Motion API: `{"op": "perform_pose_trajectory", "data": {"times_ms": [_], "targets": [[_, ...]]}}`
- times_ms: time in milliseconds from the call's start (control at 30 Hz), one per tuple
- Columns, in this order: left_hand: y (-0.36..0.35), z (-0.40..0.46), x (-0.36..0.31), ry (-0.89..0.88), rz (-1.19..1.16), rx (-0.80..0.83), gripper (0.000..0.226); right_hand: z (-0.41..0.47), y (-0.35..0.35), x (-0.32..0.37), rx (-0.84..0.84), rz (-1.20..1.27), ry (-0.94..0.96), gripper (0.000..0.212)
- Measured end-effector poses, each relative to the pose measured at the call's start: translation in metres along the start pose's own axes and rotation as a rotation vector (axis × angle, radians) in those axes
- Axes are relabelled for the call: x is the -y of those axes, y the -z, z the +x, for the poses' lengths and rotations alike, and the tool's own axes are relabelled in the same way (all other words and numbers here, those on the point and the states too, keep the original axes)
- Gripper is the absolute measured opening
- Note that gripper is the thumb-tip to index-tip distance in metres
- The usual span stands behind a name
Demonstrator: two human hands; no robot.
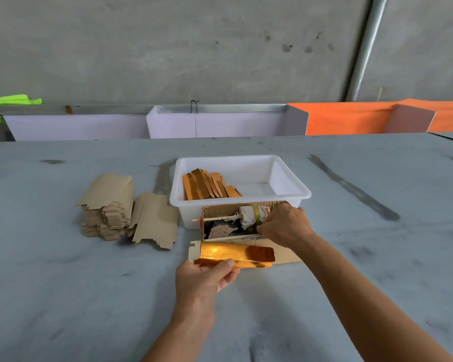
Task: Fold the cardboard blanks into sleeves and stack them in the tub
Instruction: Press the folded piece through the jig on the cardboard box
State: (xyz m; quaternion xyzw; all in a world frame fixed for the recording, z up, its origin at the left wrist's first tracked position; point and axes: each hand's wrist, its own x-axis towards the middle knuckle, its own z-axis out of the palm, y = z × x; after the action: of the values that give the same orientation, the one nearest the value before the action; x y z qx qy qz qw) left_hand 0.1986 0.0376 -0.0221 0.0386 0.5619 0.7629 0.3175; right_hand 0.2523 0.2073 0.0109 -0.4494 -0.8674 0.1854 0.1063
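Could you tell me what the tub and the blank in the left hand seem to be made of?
The tub looks like smooth white plastic: slightly see-through walls with a rolled rim. The blank held by the left hand looks like thin cardboard, plain and matt on one face, with a shiny gold, probably foil, coating on the other that gives mirror-like glints.

A small open cardboard box [221, 209] holding a cloth-tipped stick [228, 218] sits on the grey table [63, 283].

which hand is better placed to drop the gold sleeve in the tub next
Left, likely. The left hand already pinches the gold sleeve, with the white tub just beyond it. The right hand is busy in the small cardboard box.
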Motion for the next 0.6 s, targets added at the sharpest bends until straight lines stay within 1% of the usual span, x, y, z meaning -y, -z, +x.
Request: {"op": "perform_pose_trajectory", "data": {"times_ms": [100, 200, 367, 500, 600], "targets": [[-0.0033, -0.0016, 0.0002, -0.003, 0.000, 0.006, 0.016, 0.0053, -0.0013, 0.0003, 0.013, 0.008, -0.033, 0.018], [-0.0048, -0.0031, 0.0023, -0.015, -0.006, 0.006, 0.016, 0.0073, -0.0024, 0.0024, -0.009, 0.059, -0.088, 0.011], [-0.0062, -0.0034, 0.0027, 0.003, 0.013, 0.001, 0.015, 0.0086, -0.0027, 0.0019, -0.021, 0.123, -0.135, 0.018], [-0.0057, -0.0029, 0.0035, 0.014, 0.030, -0.007, 0.018, 0.0095, -0.0027, 0.0055, -0.009, 0.129, -0.163, 0.023], [-0.0067, -0.0034, 0.0046, 0.020, 0.034, -0.018, 0.020, 0.0100, -0.0021, 0.0081, 0.001, 0.156, -0.186, 0.021]]}}
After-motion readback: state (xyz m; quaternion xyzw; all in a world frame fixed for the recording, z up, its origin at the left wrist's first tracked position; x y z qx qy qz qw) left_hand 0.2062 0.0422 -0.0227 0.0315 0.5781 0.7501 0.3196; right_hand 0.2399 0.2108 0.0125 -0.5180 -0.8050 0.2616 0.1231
